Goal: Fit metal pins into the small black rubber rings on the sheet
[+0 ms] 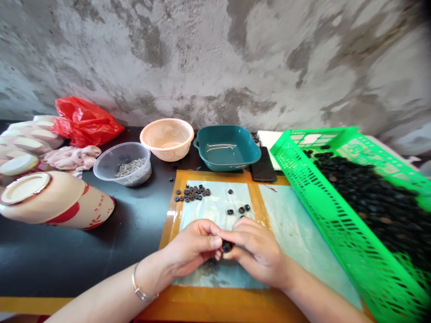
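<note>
A small black round part [227, 246] is pinched between the fingertips of both hands, above the light blue sheet. My left hand [197, 246] has its thumb and fingers closed on the part's left side. My right hand [257, 249] grips it from the right with thumb and forefinger. The fingers cover much of the part, so its full shape is hidden. Beyond the hands lies a cluster of small black rings [193, 193] with centre holes. To their right sit several loose black pieces [241, 210].
A green basket [313, 215] heaped with black parts stands at the right. Along the back are a teal basin [229, 146], a peach bowl [167, 139] and a clear tub [107, 163] of metal pins. A cream flask [63, 202] and red bag [87, 121] are at left.
</note>
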`<state>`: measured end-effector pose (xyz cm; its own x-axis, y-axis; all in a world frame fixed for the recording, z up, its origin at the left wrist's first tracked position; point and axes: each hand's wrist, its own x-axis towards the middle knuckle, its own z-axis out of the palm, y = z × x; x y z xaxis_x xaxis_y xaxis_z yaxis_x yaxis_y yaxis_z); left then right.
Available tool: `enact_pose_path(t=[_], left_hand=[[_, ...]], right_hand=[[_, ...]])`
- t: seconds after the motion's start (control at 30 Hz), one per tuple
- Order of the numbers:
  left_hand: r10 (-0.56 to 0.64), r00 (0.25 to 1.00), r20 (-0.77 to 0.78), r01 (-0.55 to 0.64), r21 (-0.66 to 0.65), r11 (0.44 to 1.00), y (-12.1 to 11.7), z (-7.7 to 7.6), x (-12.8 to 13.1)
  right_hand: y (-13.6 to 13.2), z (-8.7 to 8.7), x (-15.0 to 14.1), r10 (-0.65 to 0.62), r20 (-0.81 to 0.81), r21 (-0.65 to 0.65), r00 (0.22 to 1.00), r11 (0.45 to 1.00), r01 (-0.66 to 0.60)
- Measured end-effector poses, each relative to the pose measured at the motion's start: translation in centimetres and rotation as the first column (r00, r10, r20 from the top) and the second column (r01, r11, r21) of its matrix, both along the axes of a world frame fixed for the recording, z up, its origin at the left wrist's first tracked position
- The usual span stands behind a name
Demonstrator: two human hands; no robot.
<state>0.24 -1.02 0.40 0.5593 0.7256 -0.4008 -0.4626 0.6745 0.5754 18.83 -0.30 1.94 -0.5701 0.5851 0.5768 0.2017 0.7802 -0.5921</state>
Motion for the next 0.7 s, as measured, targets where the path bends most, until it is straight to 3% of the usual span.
enact_pose_path(t=[0.43,0.7], left_hand=[[0.003,0.998,-0.067,0.000,0.046,0.999,-0.11,-0.37,-0.15],[0.006,1.000,-0.024,-0.005,0.028,1.000,-0.18,-0.58,0.06]], right_hand=[[-0.12,-0.02,0.22,0.003,0.023,0.020,1.000,1.000,-0.004],[-0.20,-0.06,0.21,-0.003,0.001,0.014,1.000,1.000,0.003]])
